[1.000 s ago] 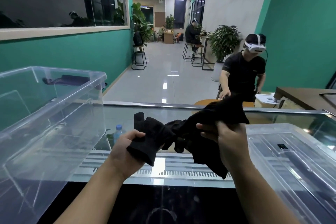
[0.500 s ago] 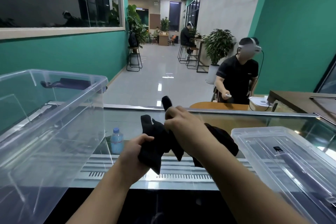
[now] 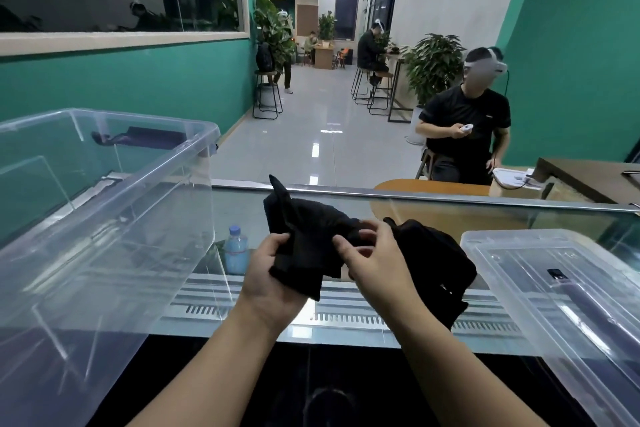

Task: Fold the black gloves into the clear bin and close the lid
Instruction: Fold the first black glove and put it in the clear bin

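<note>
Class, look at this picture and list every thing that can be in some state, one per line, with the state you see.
Left hand: grips one black glove.
Right hand: pinches the gloves.
Gloves: held in the air, bunched, not yet in the bin.
Bin: open, no lid on it, nothing visible inside.
Lid: off the bin, lying at the right.
Bottle: upright, capped.

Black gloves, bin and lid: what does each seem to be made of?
Black gloves: soft matte fabric, probably knit; they crumple and drape limply where the left hand and right hand grip them. Clear bin: glossy transparent plastic, seemingly rigid; the wall shows through it and its rim catches highlights. Lid: the same clear plastic by its look, with moulded ridges.
</note>
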Action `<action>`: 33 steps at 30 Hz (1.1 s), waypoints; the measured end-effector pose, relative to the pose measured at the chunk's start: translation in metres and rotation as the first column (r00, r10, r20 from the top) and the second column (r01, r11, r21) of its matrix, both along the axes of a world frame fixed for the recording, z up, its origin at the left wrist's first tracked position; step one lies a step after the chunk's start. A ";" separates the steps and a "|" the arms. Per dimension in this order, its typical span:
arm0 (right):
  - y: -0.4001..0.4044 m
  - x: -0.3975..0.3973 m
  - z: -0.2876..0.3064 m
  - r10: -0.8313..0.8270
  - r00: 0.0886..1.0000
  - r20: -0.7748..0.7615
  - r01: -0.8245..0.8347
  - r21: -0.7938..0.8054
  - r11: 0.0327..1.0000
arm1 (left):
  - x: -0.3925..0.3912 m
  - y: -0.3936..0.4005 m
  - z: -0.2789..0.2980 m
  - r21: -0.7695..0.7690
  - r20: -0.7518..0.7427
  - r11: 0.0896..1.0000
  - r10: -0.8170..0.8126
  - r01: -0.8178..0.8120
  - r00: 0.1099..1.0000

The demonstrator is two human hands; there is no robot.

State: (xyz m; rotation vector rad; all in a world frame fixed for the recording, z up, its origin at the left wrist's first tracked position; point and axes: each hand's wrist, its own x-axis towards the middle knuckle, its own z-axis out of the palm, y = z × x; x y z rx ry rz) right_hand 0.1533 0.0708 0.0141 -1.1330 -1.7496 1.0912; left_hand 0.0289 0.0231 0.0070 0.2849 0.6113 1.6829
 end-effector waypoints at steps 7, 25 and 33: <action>0.006 0.001 -0.008 0.119 0.961 -0.249 -0.198 -0.320 0.926 | 0.000 -0.002 -0.004 -0.131 -0.185 0.991 -0.005 -0.020 0.983; -0.006 0.006 -0.016 0.205 0.973 0.110 -0.177 -0.218 0.960 | -0.025 -0.046 -0.020 -0.196 -0.944 0.860 -0.036 -0.471 0.327; -0.023 0.007 -0.016 0.243 0.965 0.099 -0.220 -0.197 0.955 | -0.005 -0.071 -0.019 -0.093 -0.996 0.903 -0.091 -0.420 0.025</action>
